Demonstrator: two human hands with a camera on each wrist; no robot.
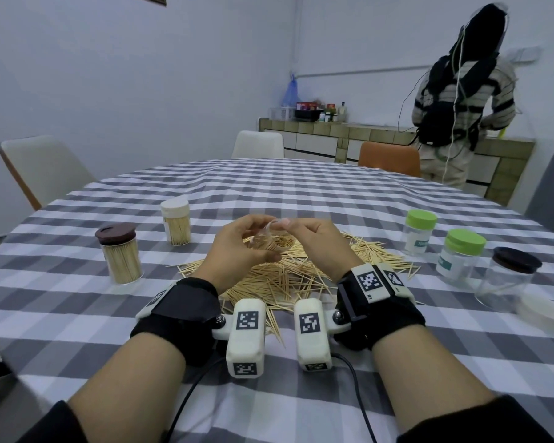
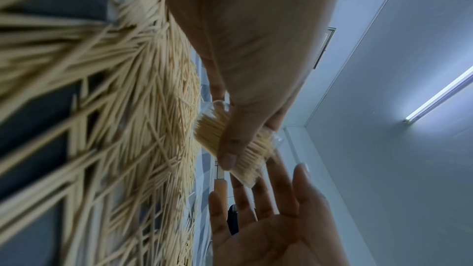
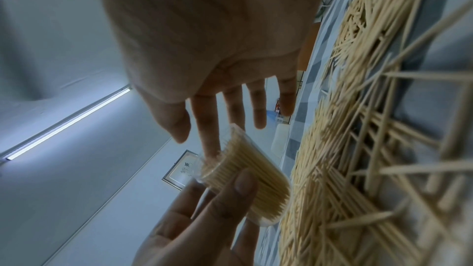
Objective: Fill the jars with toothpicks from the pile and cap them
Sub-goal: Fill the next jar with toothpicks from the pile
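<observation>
My left hand (image 1: 237,247) grips a small clear jar (image 1: 271,239) packed with toothpicks, tilted above the toothpick pile (image 1: 285,278). In the left wrist view its thumb (image 2: 226,153) is curled over the jar (image 2: 245,149). My right hand (image 1: 315,239) has straight fingers, and its index fingertip (image 3: 211,147) touches the jar's open mouth (image 3: 245,179). The jar has no cap. A loose white lid (image 1: 542,311) lies at the right.
Two filled, capped jars stand on the left: brown lid (image 1: 120,255), white lid (image 1: 175,223). On the right stand two green-lidded jars (image 1: 419,233) (image 1: 461,257) and a dark-lidded jar (image 1: 509,279), all see-through. Chairs ring the checked table (image 1: 77,314). A person (image 1: 458,100) stands at the far counter.
</observation>
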